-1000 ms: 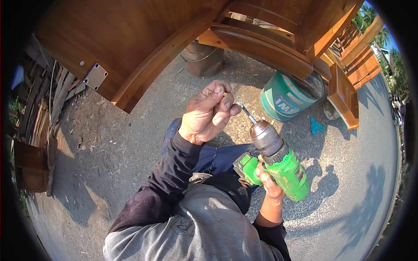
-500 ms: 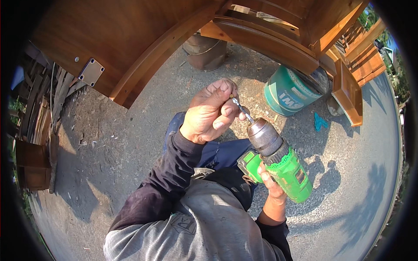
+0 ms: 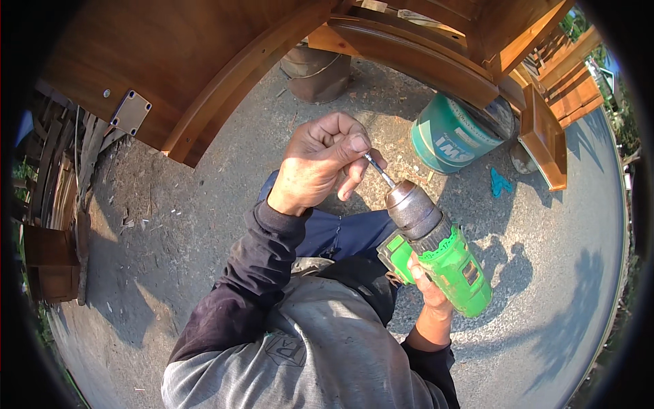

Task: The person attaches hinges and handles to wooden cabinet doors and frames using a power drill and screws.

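A green cordless drill is gripped by its handle in my right hand, its metal chuck pointing up and to the left. From the chuck sticks a slim silver bit. My left hand is closed in a pinch at the tip of that bit, thumb and forefinger pressed together. Those fingers cover the very tip and the small brass-coloured piece that showed there earlier; its kind is too small to tell.
Overhanging the far side is a varnished wooden panel with a metal plate on it. A rusty bucket and a green bucket support wooden furniture. A blue-green scrap lies on the concrete floor. Lumber is piled at left.
My left fingers have closed further over the bit's tip, hiding the brass-coloured piece. The left hand has shifted slightly left and away from me; the drill has barely moved.
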`<state>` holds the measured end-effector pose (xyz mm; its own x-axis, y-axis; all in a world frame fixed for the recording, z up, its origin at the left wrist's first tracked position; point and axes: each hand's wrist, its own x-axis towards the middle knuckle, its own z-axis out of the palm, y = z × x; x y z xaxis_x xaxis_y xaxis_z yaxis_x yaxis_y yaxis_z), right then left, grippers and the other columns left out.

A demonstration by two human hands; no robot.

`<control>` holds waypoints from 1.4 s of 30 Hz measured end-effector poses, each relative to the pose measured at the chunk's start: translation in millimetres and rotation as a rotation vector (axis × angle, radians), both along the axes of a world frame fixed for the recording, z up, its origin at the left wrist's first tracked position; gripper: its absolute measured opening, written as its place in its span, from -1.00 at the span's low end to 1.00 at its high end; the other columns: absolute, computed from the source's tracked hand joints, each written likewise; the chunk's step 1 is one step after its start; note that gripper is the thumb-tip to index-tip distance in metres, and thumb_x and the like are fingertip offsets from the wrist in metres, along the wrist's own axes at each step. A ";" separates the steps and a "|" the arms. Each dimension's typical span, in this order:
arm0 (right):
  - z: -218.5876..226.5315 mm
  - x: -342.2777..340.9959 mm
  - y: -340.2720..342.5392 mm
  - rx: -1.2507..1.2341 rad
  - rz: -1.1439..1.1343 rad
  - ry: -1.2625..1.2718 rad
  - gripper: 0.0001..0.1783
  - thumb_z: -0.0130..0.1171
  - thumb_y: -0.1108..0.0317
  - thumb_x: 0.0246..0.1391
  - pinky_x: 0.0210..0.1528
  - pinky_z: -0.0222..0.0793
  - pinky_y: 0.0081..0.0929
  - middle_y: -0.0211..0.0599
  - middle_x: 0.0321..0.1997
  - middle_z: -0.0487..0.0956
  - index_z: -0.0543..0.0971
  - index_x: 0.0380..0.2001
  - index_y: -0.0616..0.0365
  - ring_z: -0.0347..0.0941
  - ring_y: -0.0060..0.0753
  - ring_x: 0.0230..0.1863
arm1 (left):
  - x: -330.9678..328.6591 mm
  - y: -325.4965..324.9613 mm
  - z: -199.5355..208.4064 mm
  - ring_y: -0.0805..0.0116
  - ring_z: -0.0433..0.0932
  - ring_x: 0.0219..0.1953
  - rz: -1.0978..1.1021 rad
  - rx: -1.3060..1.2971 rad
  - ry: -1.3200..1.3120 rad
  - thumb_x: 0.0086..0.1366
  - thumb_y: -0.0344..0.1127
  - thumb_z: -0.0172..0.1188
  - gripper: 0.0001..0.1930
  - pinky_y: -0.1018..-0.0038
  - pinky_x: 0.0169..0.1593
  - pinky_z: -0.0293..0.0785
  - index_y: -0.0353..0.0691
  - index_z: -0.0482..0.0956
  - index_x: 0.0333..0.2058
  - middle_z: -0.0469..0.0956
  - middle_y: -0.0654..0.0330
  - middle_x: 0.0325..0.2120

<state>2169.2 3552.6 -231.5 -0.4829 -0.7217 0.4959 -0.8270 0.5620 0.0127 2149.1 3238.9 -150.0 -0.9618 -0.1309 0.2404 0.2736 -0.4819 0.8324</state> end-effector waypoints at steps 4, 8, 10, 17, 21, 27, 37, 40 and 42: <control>13.7 -0.8 -12.3 -0.138 -0.021 0.039 -0.52 0.24 0.06 0.18 -0.27 0.61 -0.25 -0.17 -0.14 0.60 0.49 0.02 0.16 0.63 -0.15 -0.26 | 0.9 0.2 -3.9 0.46 0.38 -0.77 -0.035 0.060 0.004 0.37 -0.36 0.19 -0.82 0.54 -0.51 0.49 -0.38 0.45 -0.30 0.54 0.01 -0.60; 20.4 -2.2 -17.4 -0.264 -0.004 -0.023 -0.59 0.28 0.13 0.15 -0.31 0.60 -0.32 -0.21 -0.19 0.62 0.54 -0.04 0.15 0.63 -0.22 -0.28 | -1.1 3.1 -10.1 0.45 0.39 -0.79 -0.026 0.062 0.005 0.38 -0.35 0.16 -0.85 0.35 -0.33 0.49 -0.32 0.46 -0.30 0.49 0.10 -0.63; 14.1 -3.2 -12.2 -0.158 0.054 0.188 -0.62 0.29 0.18 0.14 -0.32 0.60 -0.33 -0.22 -0.20 0.62 0.55 -0.03 0.12 0.62 -0.22 -0.29 | -3.0 7.2 -9.0 0.48 0.35 -0.83 -0.008 0.026 -0.009 0.39 -0.32 0.15 -0.86 0.13 -0.05 0.56 -0.25 0.47 -0.32 0.41 0.26 -0.71; 3.9 -3.6 -18.3 0.072 0.021 0.562 -0.64 0.29 0.15 0.13 -0.32 0.57 -0.29 -0.25 -0.17 0.64 0.60 -0.06 0.06 0.61 -0.18 -0.29 | -8.9 15.2 -6.1 0.48 0.36 -0.82 0.003 0.115 0.049 0.40 -0.29 0.16 -0.85 0.12 0.01 0.53 -0.24 0.48 -0.28 0.45 0.27 -0.73; 1.8 2.2 -24.3 -0.249 0.017 0.096 -0.57 0.28 0.14 0.11 -0.08 0.48 -0.16 -0.27 -0.03 0.61 0.56 0.00 0.08 0.57 -0.15 -0.14 | -6.5 14.0 0.6 0.48 0.35 -0.82 0.016 0.119 0.029 0.40 -0.28 0.16 -0.84 0.12 0.02 0.53 -0.25 0.48 -0.26 0.46 0.27 -0.74; -15.0 2.7 -34.5 -0.344 -0.010 -0.122 -0.61 0.27 0.17 0.11 0.09 0.39 -0.09 -0.30 -0.03 0.62 0.57 -0.03 0.10 0.51 -0.14 -0.02 | -4.4 12.3 -2.1 0.49 0.40 -0.72 -0.023 0.281 0.124 0.45 -0.26 0.09 -0.79 0.24 0.05 0.54 -0.31 0.45 -0.27 0.49 0.23 -0.67; -3.4 -2.1 -68.2 -0.083 -0.060 0.077 -0.79 0.17 0.23 0.10 -0.09 0.42 -0.33 -0.49 -0.26 0.64 0.63 -0.21 0.03 0.54 -0.34 -0.19 | 18.6 0.7 12.5 0.45 0.43 -0.65 -0.034 0.442 0.230 0.52 0.03 -0.16 -0.48 0.27 0.04 0.50 -0.43 0.36 0.04 0.55 0.13 -0.51; 15.0 -2.6 -91.4 0.014 0.025 0.130 -0.76 0.16 0.20 0.10 -0.12 0.43 -0.33 -0.48 -0.26 0.64 0.62 -0.21 0.05 0.54 -0.35 -0.20 | 48.3 -3.3 6.4 0.48 0.39 -0.65 0.320 0.209 0.256 0.52 0.06 -0.18 -0.42 0.34 -0.10 0.52 -0.45 0.29 0.13 0.53 0.13 -0.49; 23.7 -0.5 -107.1 -0.316 0.065 -0.100 -0.75 0.16 0.21 0.05 -0.13 0.45 -0.33 -0.43 -0.27 0.64 0.62 -0.23 0.07 0.55 -0.35 -0.22 | 73.7 -2.6 0.8 0.53 0.32 -0.64 0.926 -0.192 0.433 0.50 0.01 -0.08 -0.47 0.50 -0.36 0.44 -0.39 0.28 0.14 0.46 0.14 -0.46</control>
<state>2168.7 3445.5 -207.7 -0.4988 -0.5709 0.6521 -0.8494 0.4715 -0.2369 2222.7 3236.3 -149.1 -0.3305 -0.6972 0.6362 0.7626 0.1998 0.6152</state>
